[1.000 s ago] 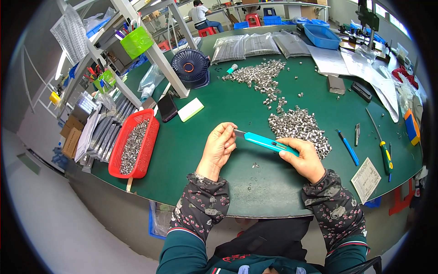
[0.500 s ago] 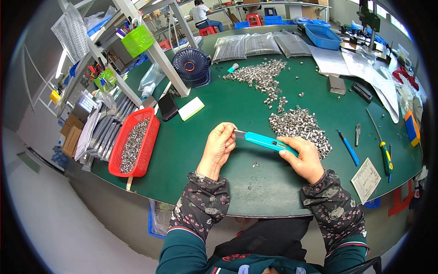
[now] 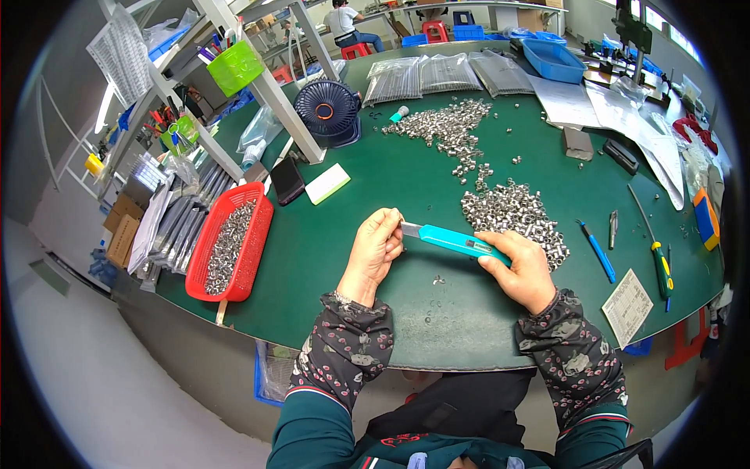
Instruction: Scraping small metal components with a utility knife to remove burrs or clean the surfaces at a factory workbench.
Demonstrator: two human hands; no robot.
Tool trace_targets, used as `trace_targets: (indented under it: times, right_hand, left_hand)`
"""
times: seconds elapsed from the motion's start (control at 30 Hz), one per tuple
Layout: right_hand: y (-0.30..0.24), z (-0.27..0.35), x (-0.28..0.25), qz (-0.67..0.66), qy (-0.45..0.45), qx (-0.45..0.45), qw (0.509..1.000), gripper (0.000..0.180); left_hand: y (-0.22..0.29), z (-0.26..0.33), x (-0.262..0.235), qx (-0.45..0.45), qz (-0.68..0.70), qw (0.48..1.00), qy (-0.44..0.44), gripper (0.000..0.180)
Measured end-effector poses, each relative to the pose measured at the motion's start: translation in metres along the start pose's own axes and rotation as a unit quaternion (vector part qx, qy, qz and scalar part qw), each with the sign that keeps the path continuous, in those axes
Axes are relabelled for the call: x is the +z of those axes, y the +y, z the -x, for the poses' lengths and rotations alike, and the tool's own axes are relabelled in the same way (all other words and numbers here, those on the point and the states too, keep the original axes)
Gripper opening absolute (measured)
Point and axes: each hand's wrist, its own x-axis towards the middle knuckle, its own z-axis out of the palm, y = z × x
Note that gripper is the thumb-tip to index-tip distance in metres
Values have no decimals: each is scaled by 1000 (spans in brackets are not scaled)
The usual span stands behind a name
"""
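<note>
My right hand (image 3: pixel 522 270) is wrapped round the handle of a turquoise utility knife (image 3: pixel 455 241), whose bare blade points left. The fingers of my left hand (image 3: pixel 376 247) are pinched together at the blade's tip. Whatever they hold there is too small to make out, perhaps one of the little metal rings. Just beyond my right hand lies a heap of small silvery metal rings (image 3: pixel 516 219). A few tiny scraps (image 3: pixel 439 280) rest on the green table (image 3: pixel 344 234) below the knife.
On the left stand a red basket (image 3: pixel 260 242) of metal parts, a phone (image 3: pixel 287 180) and a fan (image 3: pixel 326 112). Another ring pile (image 3: pixel 445 129) spreads farther back. Rightward lie a blue pen-like tool (image 3: pixel 598 252), a screwdriver (image 3: pixel 661 266) and a paper card (image 3: pixel 627 308). A person (image 3: pixel 344 25) sits far behind.
Almost nothing differs. Both hands and the knife keep their places, with only a very slight shift of my left fingers at the blade tip.
</note>
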Motion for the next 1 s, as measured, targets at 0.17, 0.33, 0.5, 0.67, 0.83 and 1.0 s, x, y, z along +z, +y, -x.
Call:
trace_targets:
  times: [0.17, 0.33, 0.5, 0.67, 0.83, 1.0]
  right_hand:
    - [-1, 0, -1, 9, 1, -4, 1000, 29]
    - [-1, 0, -1, 14, -2, -4, 1000, 29]
    - [-1, 0, -1, 25, 1, -20, 999, 29]
    - [-1, 0, -3, 30, -1, -29, 999, 28]
    - [-2, -1, -6, 40, -7, -40, 998, 28]
    - [-1, -4, -9, 50, -9, -67, 996, 29]
  left_hand:
    - [2, 1, 2, -11, -15, 1000, 10, 18]
    - [4, 1, 1, -27, -28, 999, 15, 18]
    - [7, 1, -3, -45, -42, 998, 14, 19]
    - [11, 1, -4, -68, -80, 994, -6, 21]
    - [15, 0, -10, -102, -81, 991, -38, 22]
    - [17, 1, -11, -142, -63, 987, -48, 21]
